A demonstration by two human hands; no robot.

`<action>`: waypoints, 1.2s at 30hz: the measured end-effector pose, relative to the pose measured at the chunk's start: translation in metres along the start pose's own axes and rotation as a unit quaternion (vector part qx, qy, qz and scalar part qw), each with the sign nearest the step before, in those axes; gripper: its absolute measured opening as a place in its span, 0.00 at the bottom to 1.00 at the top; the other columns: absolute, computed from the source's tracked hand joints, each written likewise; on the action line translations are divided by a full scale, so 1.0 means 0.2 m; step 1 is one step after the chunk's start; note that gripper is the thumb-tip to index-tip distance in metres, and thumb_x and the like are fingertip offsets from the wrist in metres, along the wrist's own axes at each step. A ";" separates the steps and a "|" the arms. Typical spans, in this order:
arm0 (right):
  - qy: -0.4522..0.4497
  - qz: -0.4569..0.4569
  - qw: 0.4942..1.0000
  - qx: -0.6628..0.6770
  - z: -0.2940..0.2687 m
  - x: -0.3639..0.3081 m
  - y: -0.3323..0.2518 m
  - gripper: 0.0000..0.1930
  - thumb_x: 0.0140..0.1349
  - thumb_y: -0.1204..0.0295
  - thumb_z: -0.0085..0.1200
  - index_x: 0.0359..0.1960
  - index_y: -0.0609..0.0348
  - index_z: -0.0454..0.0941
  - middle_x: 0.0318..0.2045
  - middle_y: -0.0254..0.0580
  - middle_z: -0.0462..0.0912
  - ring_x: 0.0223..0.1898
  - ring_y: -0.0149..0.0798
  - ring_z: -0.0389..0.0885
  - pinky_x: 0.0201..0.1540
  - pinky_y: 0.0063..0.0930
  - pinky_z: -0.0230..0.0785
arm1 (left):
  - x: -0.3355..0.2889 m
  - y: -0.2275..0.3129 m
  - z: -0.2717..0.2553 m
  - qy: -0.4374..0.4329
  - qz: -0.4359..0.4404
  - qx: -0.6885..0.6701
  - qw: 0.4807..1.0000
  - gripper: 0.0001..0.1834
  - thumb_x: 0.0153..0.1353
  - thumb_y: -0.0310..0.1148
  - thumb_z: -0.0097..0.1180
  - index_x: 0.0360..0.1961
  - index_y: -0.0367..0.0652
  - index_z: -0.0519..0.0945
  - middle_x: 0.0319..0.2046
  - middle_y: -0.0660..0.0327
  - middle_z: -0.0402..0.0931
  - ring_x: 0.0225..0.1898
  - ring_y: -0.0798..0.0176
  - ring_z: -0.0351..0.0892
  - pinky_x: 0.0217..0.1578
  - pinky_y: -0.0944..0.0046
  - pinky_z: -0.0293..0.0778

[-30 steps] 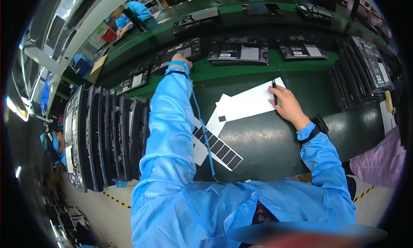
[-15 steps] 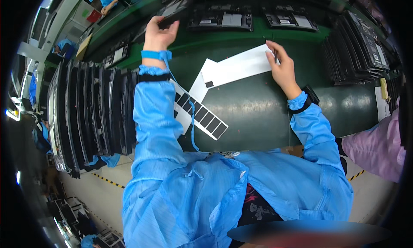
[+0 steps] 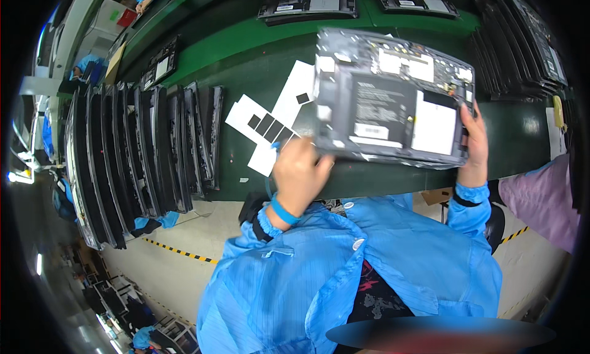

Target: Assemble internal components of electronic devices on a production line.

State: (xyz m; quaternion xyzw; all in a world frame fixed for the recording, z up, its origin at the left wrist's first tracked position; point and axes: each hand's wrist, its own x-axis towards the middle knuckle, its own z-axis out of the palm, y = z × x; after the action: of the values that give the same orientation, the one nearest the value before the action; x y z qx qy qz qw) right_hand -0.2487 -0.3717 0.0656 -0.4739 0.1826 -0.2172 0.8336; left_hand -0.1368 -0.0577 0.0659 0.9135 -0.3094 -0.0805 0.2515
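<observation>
An opened laptop base (image 3: 384,102) with bared circuit board, black battery and white pad is tilted above the bench. My right hand (image 3: 474,142) grips its right edge, thumb on the upper face. Beside its lower left corner is my left hand (image 3: 300,176), fingers curled and blurred; what they hold, if anything, is hidden. A blue strap (image 3: 284,214) circles the left wrist. Just beyond that hand lie white backing sheets: one strip (image 3: 241,112) carries a row of black rectangular stickers, another (image 3: 297,77) a single black square. The laptop base partly covers the sheets.
Several laptop bases (image 3: 144,151) stand upright in a row on the left; another stack (image 3: 522,53) leans at the right. More bases (image 3: 307,5) lie along the far green strip. A yellow-handled tool (image 3: 558,117) is at the right edge, near a person's pink sleeve (image 3: 541,200).
A laptop base has come over the bench, into my right hand. My left hand has drawn back from the far strip toward my body. The blurred base at the far left is gone from there.
</observation>
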 end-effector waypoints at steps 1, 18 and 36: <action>-0.020 0.017 1.000 -0.012 -0.06 -0.01 -0.02 0.28 0.65 0.72 0.53 0.66 0.63 0.59 0.51 0.45 0.77 0.47 0.35 0.81 0.46 0.25 0.76 | -0.02 -0.06 -0.01 0.119 -0.004 0.054 0.991 0.34 0.53 0.38 0.68 0.57 0.32 0.70 0.60 0.43 0.67 0.59 0.46 0.69 0.55 0.51 0.68; -0.090 -0.138 0.879 -0.448 0.30 0.09 0.13 0.20 0.66 0.71 0.53 0.58 0.65 0.70 0.47 0.53 0.82 0.49 0.40 0.81 0.51 0.30 0.73 | 0.29 -0.39 -0.14 0.027 0.089 -0.131 0.987 0.19 0.63 0.35 0.53 0.54 0.43 0.76 0.59 0.54 0.70 0.66 0.46 0.61 0.64 0.48 0.57; -0.153 -0.093 0.871 -0.458 0.78 0.41 0.57 0.13 0.58 0.65 0.57 0.37 0.62 0.84 0.27 0.46 0.85 0.29 0.36 0.83 0.35 0.27 0.74 | 0.46 -0.50 -0.07 -0.044 0.197 0.058 0.978 0.32 0.51 0.62 0.58 0.54 0.59 0.80 0.66 0.58 0.63 0.68 0.49 0.55 0.66 0.40 0.50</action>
State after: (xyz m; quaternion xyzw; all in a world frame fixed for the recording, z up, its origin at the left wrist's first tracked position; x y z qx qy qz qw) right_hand -0.0776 -0.2529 0.0349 -0.8449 0.0869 -0.1100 0.5163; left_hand -0.0068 -0.0390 0.0280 0.8435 -0.4978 -0.0515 0.1951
